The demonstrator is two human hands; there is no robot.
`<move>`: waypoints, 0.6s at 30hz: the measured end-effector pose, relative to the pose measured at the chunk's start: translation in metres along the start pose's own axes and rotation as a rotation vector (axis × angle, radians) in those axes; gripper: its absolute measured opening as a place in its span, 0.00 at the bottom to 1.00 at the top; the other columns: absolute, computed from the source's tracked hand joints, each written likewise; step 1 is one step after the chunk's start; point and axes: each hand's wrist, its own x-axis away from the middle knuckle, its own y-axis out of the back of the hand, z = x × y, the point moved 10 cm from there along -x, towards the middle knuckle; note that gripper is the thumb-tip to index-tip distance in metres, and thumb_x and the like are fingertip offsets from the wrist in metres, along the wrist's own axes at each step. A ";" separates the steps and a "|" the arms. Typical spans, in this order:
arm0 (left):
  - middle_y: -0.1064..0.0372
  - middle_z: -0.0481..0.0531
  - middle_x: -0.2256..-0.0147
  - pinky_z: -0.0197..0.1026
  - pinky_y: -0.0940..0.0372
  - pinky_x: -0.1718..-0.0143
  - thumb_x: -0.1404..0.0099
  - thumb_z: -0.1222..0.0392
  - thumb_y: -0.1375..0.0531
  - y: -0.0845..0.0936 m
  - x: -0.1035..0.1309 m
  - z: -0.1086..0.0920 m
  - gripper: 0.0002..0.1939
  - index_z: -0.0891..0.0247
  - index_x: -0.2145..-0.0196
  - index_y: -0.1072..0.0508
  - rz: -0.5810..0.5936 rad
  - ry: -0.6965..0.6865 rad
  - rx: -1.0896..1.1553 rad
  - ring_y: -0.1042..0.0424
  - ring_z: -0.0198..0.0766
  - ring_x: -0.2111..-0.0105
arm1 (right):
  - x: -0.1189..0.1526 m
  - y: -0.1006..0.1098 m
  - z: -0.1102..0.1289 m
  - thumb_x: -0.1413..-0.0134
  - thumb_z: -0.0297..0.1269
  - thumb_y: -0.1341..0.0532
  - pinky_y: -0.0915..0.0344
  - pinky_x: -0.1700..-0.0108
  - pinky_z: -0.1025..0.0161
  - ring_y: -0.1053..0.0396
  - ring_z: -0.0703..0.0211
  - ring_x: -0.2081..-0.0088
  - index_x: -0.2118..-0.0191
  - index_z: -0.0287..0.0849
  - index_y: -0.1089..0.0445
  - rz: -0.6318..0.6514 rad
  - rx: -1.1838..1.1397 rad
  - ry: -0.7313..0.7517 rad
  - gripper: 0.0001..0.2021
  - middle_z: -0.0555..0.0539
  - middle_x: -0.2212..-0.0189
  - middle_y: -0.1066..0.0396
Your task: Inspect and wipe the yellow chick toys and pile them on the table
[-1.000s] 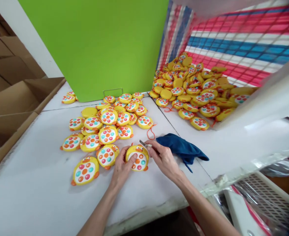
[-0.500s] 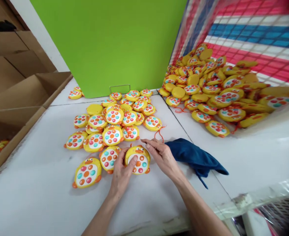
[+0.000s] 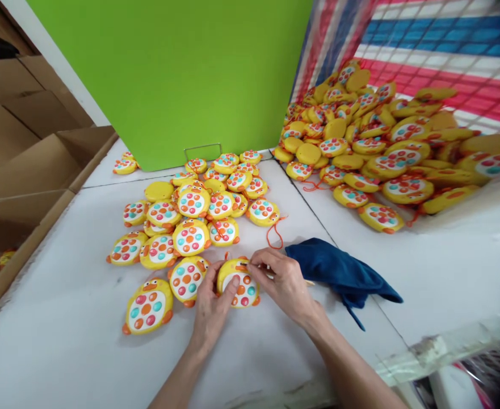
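Observation:
A yellow duck toy [image 3: 246, 294] with a white belly and coloured dots is gripped in my left hand [image 3: 213, 307], its thumb pressed on the belly. Pinched in the fingers of my right hand [image 3: 281, 279] is a thin dark-tipped stick [image 3: 245, 263], perhaps a fine brush. Its tip meets the duck's face near the beak, and a pale end shows behind the hand. Left of my hands lie two more ducks, a near one [image 3: 148, 307] and another [image 3: 188, 278] close to my left fingers. A dark blue cloth [image 3: 343, 272] rests just right of my right hand.
Several similar ducks [image 3: 192, 237] lie grouped beyond my hands, before a green panel [image 3: 181, 74]. A large heap of ducks [image 3: 377, 153] fills the back right, against striped sheeting [image 3: 445, 40] and netting. Cardboard boxes [image 3: 41, 227] stand along the left edge.
My right hand has brought the stick's tip down onto the duck's face; before, it was raised above and right of it. The left hand keeps its hold. The view has shifted slightly.

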 end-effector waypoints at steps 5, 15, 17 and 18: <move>0.31 0.53 0.58 0.39 0.35 0.58 0.44 0.46 0.40 0.001 0.000 -0.002 0.24 0.63 0.54 0.34 -0.018 -0.011 -0.028 0.32 0.40 0.59 | 0.002 -0.004 -0.001 0.46 0.31 0.43 0.36 0.69 0.72 0.32 0.67 0.71 0.74 0.40 0.36 -0.020 0.037 0.025 0.07 0.49 0.68 0.29; 0.31 0.52 0.60 0.37 0.34 0.62 0.43 0.47 0.40 -0.002 -0.002 0.011 0.24 0.63 0.53 0.34 0.020 0.066 0.045 0.31 0.38 0.62 | 0.003 -0.004 0.002 0.46 0.32 0.43 0.36 0.70 0.72 0.31 0.66 0.71 0.74 0.41 0.34 -0.049 0.130 0.087 0.07 0.47 0.70 0.29; 0.31 0.52 0.61 0.37 0.34 0.63 0.43 0.47 0.40 -0.002 -0.002 0.010 0.24 0.63 0.53 0.34 0.023 0.059 0.051 0.31 0.38 0.63 | 0.003 -0.004 0.002 0.45 0.32 0.43 0.36 0.70 0.72 0.31 0.66 0.71 0.74 0.41 0.34 -0.054 0.137 0.088 0.07 0.47 0.71 0.29; 0.31 0.51 0.61 0.37 0.34 0.63 0.43 0.47 0.40 -0.002 -0.001 0.009 0.24 0.63 0.54 0.34 0.025 0.056 0.052 0.31 0.38 0.64 | 0.003 -0.004 0.002 0.45 0.32 0.43 0.36 0.70 0.72 0.31 0.66 0.71 0.74 0.40 0.34 -0.055 0.140 0.086 0.07 0.48 0.71 0.29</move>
